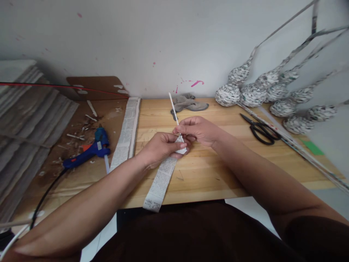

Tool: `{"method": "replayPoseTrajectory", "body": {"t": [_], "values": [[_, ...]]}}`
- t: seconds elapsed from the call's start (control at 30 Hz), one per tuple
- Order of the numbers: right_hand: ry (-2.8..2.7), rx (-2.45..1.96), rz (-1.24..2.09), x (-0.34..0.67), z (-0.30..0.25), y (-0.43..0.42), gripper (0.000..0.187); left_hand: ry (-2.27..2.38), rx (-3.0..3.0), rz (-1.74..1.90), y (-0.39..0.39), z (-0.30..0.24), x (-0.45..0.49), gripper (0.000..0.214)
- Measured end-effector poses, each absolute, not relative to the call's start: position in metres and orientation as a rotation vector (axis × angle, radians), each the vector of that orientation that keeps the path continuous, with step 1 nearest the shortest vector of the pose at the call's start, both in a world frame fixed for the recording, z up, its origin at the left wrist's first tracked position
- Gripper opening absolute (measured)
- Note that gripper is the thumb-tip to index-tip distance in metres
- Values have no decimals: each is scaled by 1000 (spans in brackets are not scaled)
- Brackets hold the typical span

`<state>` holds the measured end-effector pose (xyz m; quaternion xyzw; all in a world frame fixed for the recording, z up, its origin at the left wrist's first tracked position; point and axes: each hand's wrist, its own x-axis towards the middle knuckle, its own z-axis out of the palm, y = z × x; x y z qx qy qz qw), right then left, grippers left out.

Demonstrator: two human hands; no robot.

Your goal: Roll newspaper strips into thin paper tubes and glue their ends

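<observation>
On my head view, I have the left hand [168, 146] closed, thumb over fingers, on the upper end of 1 printed paper strip [160, 178]. The strip runs down over the middle of the table [215, 178] to its near edge. I have the right hand [196, 130] just beside it, fingertips pinched together at the lower part of 1 thin white stick [173, 108], tilted up and leftward. 1 blue glue gun [88, 152] lies left; 1 pair of scissors [262, 131] lies right.

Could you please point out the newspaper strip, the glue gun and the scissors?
Newspaper strip [163, 178]: head view, loose lower length.
Glue gun [92, 149]: head view, handle near the body.
Scissors [257, 124]: head view, around the pivot.
</observation>
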<state>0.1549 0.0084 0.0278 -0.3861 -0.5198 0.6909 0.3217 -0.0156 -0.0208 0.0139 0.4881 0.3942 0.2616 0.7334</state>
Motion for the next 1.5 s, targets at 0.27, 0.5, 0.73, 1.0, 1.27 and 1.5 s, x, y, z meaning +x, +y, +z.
{"method": "replayPoseTrajectory", "body": {"t": [0.27,0.5,0.73,1.0,1.27,1.5], "values": [[-1358,-1012,1871,155,28,8,29,879,1071,574,-22,14,-15,22],[-1324,-1085,1761,154,28,8,32,876,1103,572,-21,12,-16,24],[-1271,-1089,1744,154,27,9,32,881,1120,559,-21,12,-17,23],[-1302,-1075,1771,154,27,8,30,904,1096,556,-21,14,-17,26],[-1340,-1028,1892,157,27,9,30,889,1109,529,-21,14,-17,24],[-1288,-1119,1661,148,23,6,38,850,1129,534,-20,10,-18,24]]}}
